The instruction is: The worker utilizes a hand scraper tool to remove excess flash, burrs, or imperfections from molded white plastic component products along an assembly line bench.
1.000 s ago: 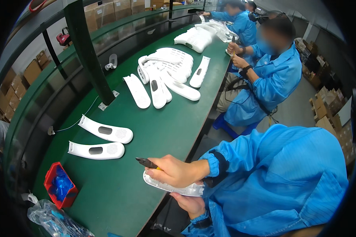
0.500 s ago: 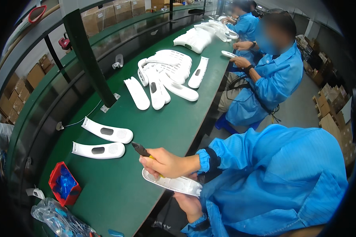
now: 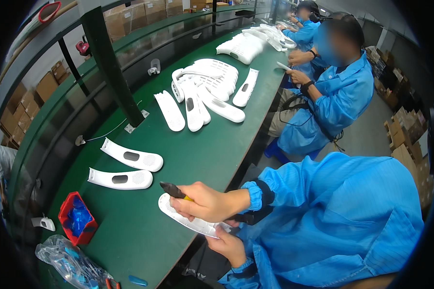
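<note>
My right hand [image 3: 202,202] is closed round a pliers-like tool [image 3: 172,190] with a dark tapered head and yellow handle. The head sticks out past the thumb side, pointing away from me. Beneath that hand is a long, curved white plastic shell [image 3: 171,208], its hollow side up and a patch of small holes at its rounded end. My left hand [image 3: 229,246] grips the shell's near end, thumb on top. My right hand covers part of the shell. Two similar shells, an upper one [image 3: 149,161] and a lower one [image 3: 139,179], lie on the green table [image 3: 135,216].
Beyond lie a stack of white shells [image 3: 212,77] and another heap [image 3: 255,43]. A red bin [image 3: 65,219] with blue pieces stands near a clear plastic bag [image 3: 62,260]. A dark post [image 3: 108,67] rises from the table. Co-workers in blue coats [image 3: 345,91] sit along the same edge.
The white shell has shifted left, farther over the table, with both hands following. My left thumb now shows on top of the shell. The tool stays in my right hand.
</note>
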`<state>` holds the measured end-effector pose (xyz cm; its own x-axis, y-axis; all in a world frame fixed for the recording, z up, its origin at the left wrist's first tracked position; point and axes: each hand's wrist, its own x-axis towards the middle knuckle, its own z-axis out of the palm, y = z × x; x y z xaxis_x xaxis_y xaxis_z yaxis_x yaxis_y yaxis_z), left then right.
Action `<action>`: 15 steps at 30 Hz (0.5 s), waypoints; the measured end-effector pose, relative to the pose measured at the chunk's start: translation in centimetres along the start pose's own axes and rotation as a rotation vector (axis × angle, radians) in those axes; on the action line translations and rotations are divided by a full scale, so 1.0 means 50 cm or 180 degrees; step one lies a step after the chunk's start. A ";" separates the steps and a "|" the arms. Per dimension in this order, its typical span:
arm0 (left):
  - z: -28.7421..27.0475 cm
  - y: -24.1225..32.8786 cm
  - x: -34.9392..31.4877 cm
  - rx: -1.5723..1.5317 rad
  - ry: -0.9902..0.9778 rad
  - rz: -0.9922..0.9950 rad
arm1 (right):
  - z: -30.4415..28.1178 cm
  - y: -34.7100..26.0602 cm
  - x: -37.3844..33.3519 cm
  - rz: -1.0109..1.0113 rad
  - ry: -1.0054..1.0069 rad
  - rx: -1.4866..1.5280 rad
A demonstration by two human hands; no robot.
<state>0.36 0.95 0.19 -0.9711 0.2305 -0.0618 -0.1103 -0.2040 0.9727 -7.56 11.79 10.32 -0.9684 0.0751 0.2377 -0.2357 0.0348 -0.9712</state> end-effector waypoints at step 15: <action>0.009 -0.005 0.017 0.0270 0.0189 0.0285 | -0.001 0.028 -0.025 0.0024 -0.0364 -0.0694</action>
<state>-0.35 1.62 -0.02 -0.9874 0.1577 0.0153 -0.0069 -0.1394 0.9902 -6.69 11.81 8.64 -0.9759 -0.0368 0.2150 -0.2173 0.2497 -0.9436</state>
